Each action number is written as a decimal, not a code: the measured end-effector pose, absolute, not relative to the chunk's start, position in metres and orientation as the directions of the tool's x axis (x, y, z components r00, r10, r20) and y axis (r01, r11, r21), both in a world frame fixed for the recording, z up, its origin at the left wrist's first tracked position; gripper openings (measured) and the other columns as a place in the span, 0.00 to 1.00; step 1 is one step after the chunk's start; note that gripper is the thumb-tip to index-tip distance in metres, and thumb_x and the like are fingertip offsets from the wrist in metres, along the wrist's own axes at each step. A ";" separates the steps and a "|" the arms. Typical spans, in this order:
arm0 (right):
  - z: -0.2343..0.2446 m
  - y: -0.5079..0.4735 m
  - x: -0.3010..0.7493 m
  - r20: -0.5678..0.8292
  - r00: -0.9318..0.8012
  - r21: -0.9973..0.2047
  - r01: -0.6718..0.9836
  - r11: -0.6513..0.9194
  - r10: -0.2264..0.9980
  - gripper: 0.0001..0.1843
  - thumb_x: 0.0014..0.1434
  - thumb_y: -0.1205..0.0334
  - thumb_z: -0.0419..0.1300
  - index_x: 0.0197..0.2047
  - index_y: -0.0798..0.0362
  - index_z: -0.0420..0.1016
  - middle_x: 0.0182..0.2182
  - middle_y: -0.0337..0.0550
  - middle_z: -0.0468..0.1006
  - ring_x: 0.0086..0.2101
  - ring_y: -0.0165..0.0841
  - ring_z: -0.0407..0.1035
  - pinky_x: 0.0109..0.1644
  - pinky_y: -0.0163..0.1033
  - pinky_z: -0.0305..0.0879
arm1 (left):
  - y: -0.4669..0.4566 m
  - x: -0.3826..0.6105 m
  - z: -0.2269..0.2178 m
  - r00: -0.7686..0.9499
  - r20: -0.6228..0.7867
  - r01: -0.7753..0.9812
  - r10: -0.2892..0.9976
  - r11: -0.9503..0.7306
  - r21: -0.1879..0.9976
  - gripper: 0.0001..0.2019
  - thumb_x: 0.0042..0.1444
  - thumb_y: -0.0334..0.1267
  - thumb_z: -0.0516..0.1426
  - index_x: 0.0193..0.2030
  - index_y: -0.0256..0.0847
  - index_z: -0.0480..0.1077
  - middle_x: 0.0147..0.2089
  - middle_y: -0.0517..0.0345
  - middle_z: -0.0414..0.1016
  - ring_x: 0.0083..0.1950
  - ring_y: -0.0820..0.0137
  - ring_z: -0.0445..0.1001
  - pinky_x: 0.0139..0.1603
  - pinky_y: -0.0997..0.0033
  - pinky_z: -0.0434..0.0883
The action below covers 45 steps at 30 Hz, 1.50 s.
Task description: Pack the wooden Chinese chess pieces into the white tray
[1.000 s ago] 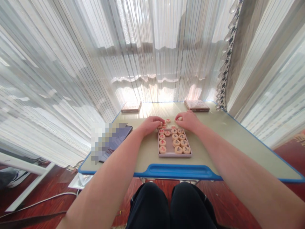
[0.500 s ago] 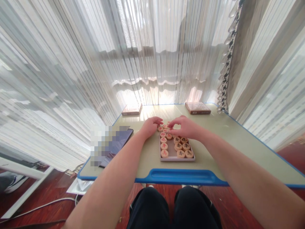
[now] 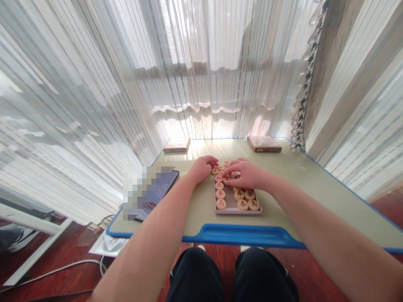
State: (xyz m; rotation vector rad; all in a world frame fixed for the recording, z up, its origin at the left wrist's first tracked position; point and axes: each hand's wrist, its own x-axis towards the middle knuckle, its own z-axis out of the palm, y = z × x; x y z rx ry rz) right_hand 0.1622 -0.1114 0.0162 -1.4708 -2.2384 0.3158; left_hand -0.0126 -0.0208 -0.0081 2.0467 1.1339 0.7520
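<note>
A shallow grey tray (image 3: 229, 201) lies on the pale green desk and holds several round wooden chess pieces (image 3: 243, 204) marked in red or black. My left hand (image 3: 203, 168) rests curled at the tray's far left corner, its fingertips beside loose pieces (image 3: 215, 171) on the desk. My right hand (image 3: 247, 173) hovers over the tray's far end, its thumb and fingers pinched on a chess piece (image 3: 227, 179) with a red mark. The hand hides the pieces beneath it.
The desk (image 3: 315, 184) has a blue rim and a blue trough (image 3: 245, 234) at its near edge. A dark phone (image 3: 154, 193) lies at the left. Two flat boxes, one (image 3: 176, 144) far left and one (image 3: 263, 143) far right, sit before sheer curtains. My knees are below.
My right hand has come from beyond the tray down over its far end with a piece pinched in it. My left hand has stayed by the far left corner.
</note>
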 end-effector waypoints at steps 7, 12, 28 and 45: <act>0.018 -0.113 0.161 0.216 -0.319 -0.435 0.815 0.384 0.923 0.13 0.48 0.59 0.61 0.39 0.44 0.79 0.40 0.40 0.77 0.48 0.40 0.65 0.54 0.43 0.59 | -0.017 -0.013 -0.013 0.460 0.158 0.485 0.874 -0.397 0.779 0.23 0.40 0.19 0.46 0.41 0.36 0.72 0.39 0.57 0.79 0.41 0.72 0.75 0.44 0.73 0.72; 0.020 -0.114 0.159 0.186 -0.328 -0.449 0.810 0.377 0.926 0.13 0.49 0.57 0.60 0.39 0.45 0.79 0.39 0.40 0.78 0.49 0.41 0.64 0.56 0.45 0.56 | -0.018 -0.011 -0.012 0.459 0.154 0.480 0.875 -0.390 0.786 0.23 0.39 0.19 0.46 0.40 0.36 0.72 0.38 0.57 0.79 0.41 0.72 0.75 0.44 0.74 0.71; 0.024 -0.116 0.165 0.232 -0.309 -0.410 0.829 0.381 0.922 0.14 0.48 0.58 0.61 0.40 0.45 0.79 0.41 0.42 0.76 0.48 0.42 0.62 0.53 0.47 0.59 | -0.037 -0.016 0.009 0.447 0.308 0.721 0.840 -0.542 0.431 0.16 0.46 0.33 0.52 0.41 0.39 0.74 0.44 0.54 0.76 0.43 0.66 0.72 0.48 0.68 0.68; 0.024 -0.115 0.164 0.235 -0.345 -0.364 0.836 0.411 0.909 0.12 0.51 0.56 0.59 0.39 0.46 0.78 0.36 0.42 0.77 0.42 0.41 0.63 0.48 0.46 0.61 | -0.044 -0.019 0.012 0.502 0.258 0.784 0.826 -0.560 0.268 0.14 0.51 0.36 0.49 0.39 0.40 0.74 0.41 0.53 0.77 0.44 0.65 0.72 0.46 0.70 0.67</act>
